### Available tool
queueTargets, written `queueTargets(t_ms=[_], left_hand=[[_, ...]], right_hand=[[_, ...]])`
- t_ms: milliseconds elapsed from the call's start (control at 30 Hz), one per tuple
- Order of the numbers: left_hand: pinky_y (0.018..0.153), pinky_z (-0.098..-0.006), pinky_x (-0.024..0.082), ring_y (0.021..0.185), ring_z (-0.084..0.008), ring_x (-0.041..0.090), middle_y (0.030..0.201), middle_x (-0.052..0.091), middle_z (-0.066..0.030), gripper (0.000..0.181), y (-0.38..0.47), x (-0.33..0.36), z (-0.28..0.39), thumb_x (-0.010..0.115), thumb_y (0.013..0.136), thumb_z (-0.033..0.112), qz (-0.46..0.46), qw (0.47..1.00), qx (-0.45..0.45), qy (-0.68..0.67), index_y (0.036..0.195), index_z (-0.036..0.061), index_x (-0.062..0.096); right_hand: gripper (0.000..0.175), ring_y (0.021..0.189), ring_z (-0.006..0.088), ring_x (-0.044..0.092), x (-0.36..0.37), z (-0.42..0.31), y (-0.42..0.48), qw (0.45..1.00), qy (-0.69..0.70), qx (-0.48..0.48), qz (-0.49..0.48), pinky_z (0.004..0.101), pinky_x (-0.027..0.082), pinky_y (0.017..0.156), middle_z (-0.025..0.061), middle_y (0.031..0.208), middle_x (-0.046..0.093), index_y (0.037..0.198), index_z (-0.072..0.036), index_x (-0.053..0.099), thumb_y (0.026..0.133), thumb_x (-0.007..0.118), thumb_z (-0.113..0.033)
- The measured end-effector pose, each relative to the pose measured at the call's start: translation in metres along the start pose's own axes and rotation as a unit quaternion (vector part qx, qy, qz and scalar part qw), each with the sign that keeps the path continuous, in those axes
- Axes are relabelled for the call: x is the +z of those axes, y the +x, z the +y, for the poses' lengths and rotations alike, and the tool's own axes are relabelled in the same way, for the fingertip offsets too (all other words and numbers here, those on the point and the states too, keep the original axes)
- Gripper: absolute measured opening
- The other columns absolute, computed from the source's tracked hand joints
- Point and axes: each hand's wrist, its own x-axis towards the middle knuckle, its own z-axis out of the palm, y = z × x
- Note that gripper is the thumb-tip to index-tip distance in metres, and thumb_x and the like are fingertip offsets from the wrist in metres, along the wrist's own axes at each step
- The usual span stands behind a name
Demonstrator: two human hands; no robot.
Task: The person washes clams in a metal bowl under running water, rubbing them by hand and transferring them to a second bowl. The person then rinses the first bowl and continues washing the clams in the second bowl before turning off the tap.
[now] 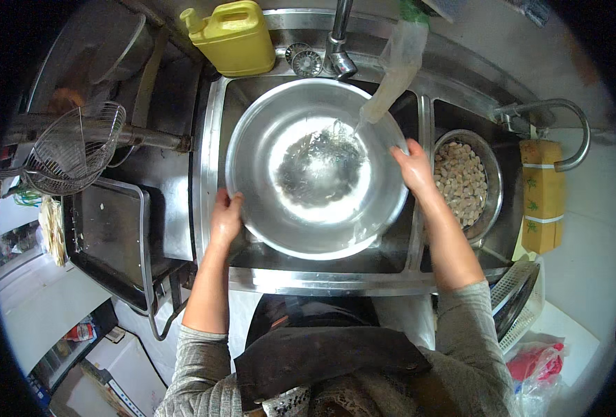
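Both hands grip the rim of a large round stainless steel basin [258,130] over the left bowl of a sink. At the basin's lower left edge is my left hand [226,216], thumb on top of the rim. On the right edge, a little higher up, my right hand [414,162] holds the rim the same way. Clear water [321,167] lies in the bottom of the basin. A translucent plastic sleeve [391,78] hangs down over the basin's upper right rim. Beyond the basin stands a chrome faucet [337,54].
In the right sink bowl sits a metal bowl [497,182] of small pale rounded pieces [460,180]. A yellow plastic jug [240,44] and sink strainers [306,62] stand behind. Wire skimmers [73,151] and a dark tray [107,234] are left; a tied yellow bundle [542,195] is right.
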Motion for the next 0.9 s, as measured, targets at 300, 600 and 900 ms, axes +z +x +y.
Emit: queueTargets(t_ms=[300,600,900], left_hand=[[0.076,-0.0284,0.047,0.081,-0.0136,0.058,0.086,0.064,-0.0043,0.025,-0.014,0.017,-0.004,0.058,0.098,0.023,-0.134,0.986,-0.094,0.035,0.107,-0.0003,0.062],[0.037,-0.0247,0.04,0.047,-0.0105,0.051,0.067,0.056,-0.0009,0.01,-0.002,0.021,0.027,0.058,0.095,0.016,-0.349,0.882,-0.315,-0.035,0.093,0.0073,0.062],[0.04,-0.0182,0.034,0.048,-0.0041,0.041,0.066,0.052,0.002,0.014,-0.055,0.061,0.035,0.057,0.097,0.015,-0.525,0.742,-0.368,-0.196,0.087,0.0059,0.06]], right_hand=[[0.016,0.068,0.0099,0.057,-0.063,-0.05,-0.057,0.977,0.003,0.184,-0.112,0.0264,0.045,0.061,0.0009,0.079,0.063,0.093,-0.005,0.064,0.09,0.062,-0.02],[0.031,0.046,0.0052,0.039,-0.073,-0.164,-0.016,0.966,0.023,0.223,-0.127,0.0223,0.031,0.041,-0.0041,0.059,0.045,0.074,-0.01,0.053,0.094,0.057,-0.034],[0.041,0.042,0.0075,0.04,-0.116,-0.242,-0.054,0.964,-0.161,0.2,-0.066,0.023,0.032,0.039,-0.0036,0.055,0.046,0.065,-0.013,0.048,0.093,0.058,-0.04]])
